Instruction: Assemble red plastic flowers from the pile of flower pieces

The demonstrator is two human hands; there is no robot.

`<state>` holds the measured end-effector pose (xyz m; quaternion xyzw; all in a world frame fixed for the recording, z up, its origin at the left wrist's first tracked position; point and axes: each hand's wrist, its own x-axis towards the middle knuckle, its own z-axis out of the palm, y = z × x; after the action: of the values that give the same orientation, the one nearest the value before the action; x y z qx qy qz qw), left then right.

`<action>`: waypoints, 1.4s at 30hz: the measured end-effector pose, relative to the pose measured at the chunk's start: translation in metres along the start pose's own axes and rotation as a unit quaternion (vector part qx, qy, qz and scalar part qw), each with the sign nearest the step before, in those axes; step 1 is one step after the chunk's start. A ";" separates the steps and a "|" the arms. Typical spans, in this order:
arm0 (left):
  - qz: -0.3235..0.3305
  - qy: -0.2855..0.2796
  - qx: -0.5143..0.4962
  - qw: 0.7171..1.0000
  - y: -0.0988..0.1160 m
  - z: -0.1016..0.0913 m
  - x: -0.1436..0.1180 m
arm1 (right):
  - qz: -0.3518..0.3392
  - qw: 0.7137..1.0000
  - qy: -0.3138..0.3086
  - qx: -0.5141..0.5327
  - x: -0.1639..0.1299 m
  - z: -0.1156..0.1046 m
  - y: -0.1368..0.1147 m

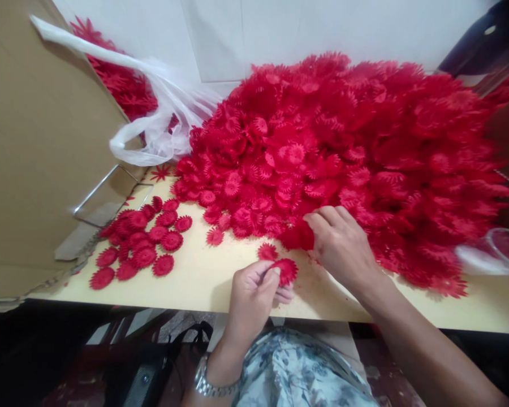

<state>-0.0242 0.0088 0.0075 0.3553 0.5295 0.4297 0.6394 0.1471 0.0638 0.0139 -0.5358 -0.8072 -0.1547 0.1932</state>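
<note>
My left hand (252,291) is closed near the table's front edge, pinching a red flower piece (286,272) between thumb and fingers. That piece is round with a fringed, toothed rim. My right hand (339,240) is at the front of a large heap of red flower pieces (288,158), its fingers curled in and closed on a smooth, darker red flower piece (299,234). The fingertips partly hide how it is gripped. Just behind my left hand lies a loose fringed flower piece (267,251). Another single piece (215,236) rests farther left.
Several stacked-looking round red pieces (144,255) form a smaller group at the left. Behind them stand a cardboard box (38,141), a wire frame (106,192) and a white plastic bag (161,124). A clear plastic container (507,249) sits at the right end of the pale table (195,288).
</note>
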 end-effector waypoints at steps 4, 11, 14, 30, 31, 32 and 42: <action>0.003 -0.005 -0.006 1.000 -0.003 -0.002 0.004 | 0.012 0.996 0.010 0.086 -0.002 -0.006 -0.003; 0.032 -0.057 -0.002 0.998 -0.013 -0.005 0.004 | 0.067 0.872 -0.158 0.458 -0.011 -0.012 -0.032; 0.033 -0.073 -0.012 0.997 -0.012 -0.003 0.003 | 0.082 0.861 -0.161 0.475 -0.013 -0.010 -0.035; 0.030 -0.027 -0.087 0.995 -0.020 -0.002 0.003 | -0.007 0.929 -0.013 0.371 -0.020 -0.005 -0.041; 0.028 -0.018 -0.089 0.995 -0.019 -0.002 0.004 | -0.014 0.933 -0.005 0.360 -0.020 -0.005 -0.040; 0.028 -0.012 -0.088 0.996 -0.018 -0.002 0.004 | -0.021 0.934 -0.005 0.356 -0.021 -0.004 -0.040; 0.079 -0.012 0.044 0.996 -0.015 -0.002 -0.002 | -0.019 0.916 -0.013 0.402 -0.019 -0.007 -0.043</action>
<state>-0.0234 0.0015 -0.0063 0.4290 0.5106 0.4503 0.5937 0.1148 0.0293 0.0091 -0.3997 -0.8138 0.1859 0.3787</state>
